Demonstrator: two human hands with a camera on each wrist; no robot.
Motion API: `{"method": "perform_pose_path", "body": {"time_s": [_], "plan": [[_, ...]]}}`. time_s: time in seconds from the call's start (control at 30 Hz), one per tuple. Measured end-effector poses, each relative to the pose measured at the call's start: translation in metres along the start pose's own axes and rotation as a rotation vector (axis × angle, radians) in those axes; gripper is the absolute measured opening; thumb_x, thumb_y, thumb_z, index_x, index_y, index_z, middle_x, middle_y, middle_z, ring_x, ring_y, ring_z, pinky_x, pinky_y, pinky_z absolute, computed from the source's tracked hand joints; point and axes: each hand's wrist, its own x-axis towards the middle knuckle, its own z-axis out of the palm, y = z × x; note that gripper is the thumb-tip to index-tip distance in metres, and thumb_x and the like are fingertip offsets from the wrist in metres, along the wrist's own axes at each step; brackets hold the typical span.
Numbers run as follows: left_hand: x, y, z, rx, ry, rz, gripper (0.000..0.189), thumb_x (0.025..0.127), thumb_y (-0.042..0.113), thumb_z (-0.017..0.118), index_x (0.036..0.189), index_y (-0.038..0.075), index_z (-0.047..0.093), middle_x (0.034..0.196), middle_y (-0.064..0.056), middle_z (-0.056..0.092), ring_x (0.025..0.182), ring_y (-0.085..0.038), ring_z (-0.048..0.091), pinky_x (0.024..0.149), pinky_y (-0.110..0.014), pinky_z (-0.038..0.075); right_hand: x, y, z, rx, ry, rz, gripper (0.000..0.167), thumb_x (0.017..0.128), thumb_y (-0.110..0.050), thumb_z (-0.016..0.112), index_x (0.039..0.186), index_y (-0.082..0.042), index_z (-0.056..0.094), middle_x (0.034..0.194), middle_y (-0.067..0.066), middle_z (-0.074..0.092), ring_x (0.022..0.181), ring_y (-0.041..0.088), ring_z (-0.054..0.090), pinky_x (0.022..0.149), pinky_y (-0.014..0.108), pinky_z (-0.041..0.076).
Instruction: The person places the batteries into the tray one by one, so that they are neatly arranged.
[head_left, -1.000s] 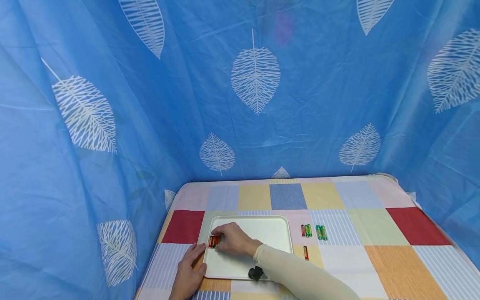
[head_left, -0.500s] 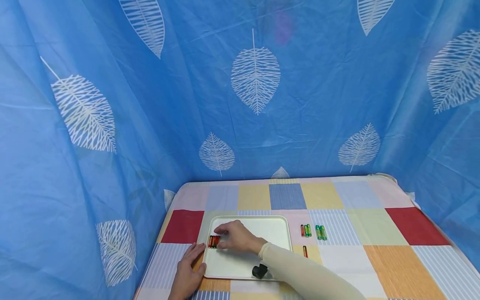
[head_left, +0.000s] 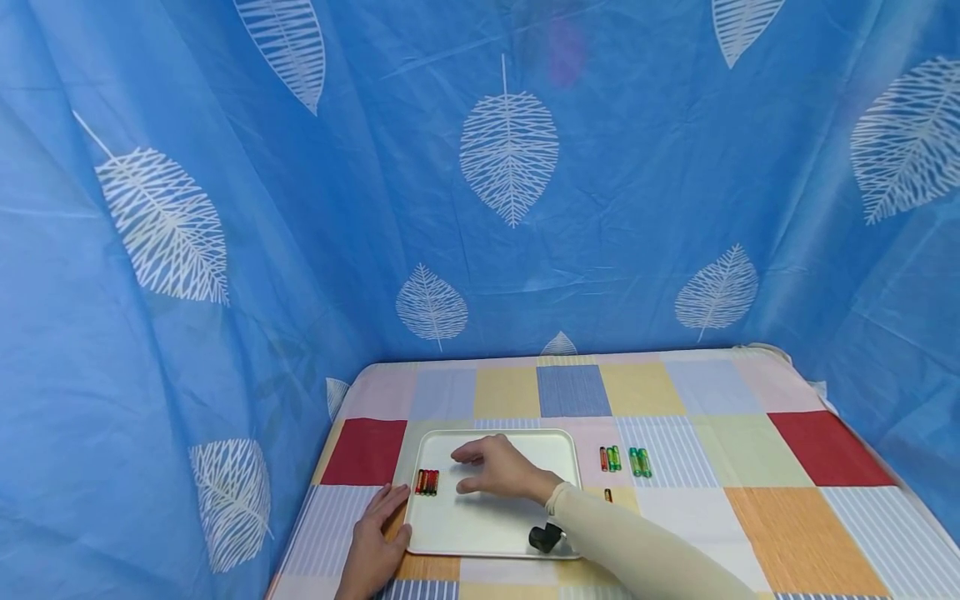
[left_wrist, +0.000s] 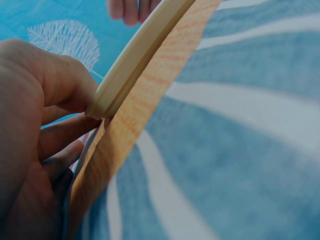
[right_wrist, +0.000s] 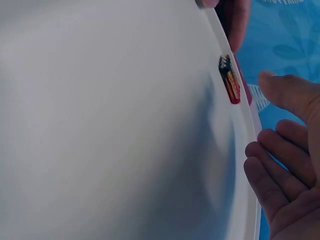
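A row of several red and black batteries (head_left: 427,482) lies side by side near the left edge of the white tray (head_left: 480,533). Over the middle of that tray hovers my right hand (head_left: 504,471), thumb and fingers spread apart with nothing between them; the right wrist view shows the same hand (right_wrist: 285,155) apart from the batteries (right_wrist: 229,80). My left hand (head_left: 375,537) rests on the cloth at the tray's left side. In the left wrist view its thumb (left_wrist: 70,82) touches the tray's rim (left_wrist: 130,65).
Right of the tray, on the patchwork tablecloth (head_left: 772,533), lie a red battery (head_left: 603,458), green batteries (head_left: 613,458) and a pair of green batteries (head_left: 640,462). Another battery (head_left: 608,495) is partly hidden by the right forearm. A blue leaf-print curtain (head_left: 600,208) surrounds the table.
My right hand has let go of the red batteries and moved right, its fingers spreading. The battery row is now fully visible. The left hand has stayed in place.
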Motion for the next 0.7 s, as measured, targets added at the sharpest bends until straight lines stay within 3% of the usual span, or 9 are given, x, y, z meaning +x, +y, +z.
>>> {"method": "perform_pose_path", "body": {"time_s": [0.47,0.7], "plan": [[0.0,-0.001,-0.001,-0.012,0.008,0.042,0.057,0.091,-0.001,0.076,0.147,0.006,0.069,0.157,-0.016,0.064,0.159,-0.046,0.04,0.129,-0.069,0.031,-0.038,0.018,-0.034,0.029,0.006,0.014,0.055,0.089,-0.03,0.092,0.136,-0.006,0.077,0.135,0.006,0.079,0.121,0.021,0.077,0.107,0.034,0.061],[0.001,-0.003,0.001,-0.012,0.005,0.031,0.057,0.091,0.0,0.074,0.147,0.006,0.069,0.157,-0.016,0.064,0.159,-0.046,0.04,0.129,-0.07,0.03,-0.058,0.026,-0.045,0.039,0.02,0.021,0.054,0.089,-0.029,0.091,0.135,-0.005,0.077,0.134,0.008,0.079,0.12,0.022,0.077,0.106,0.037,0.062]]}}
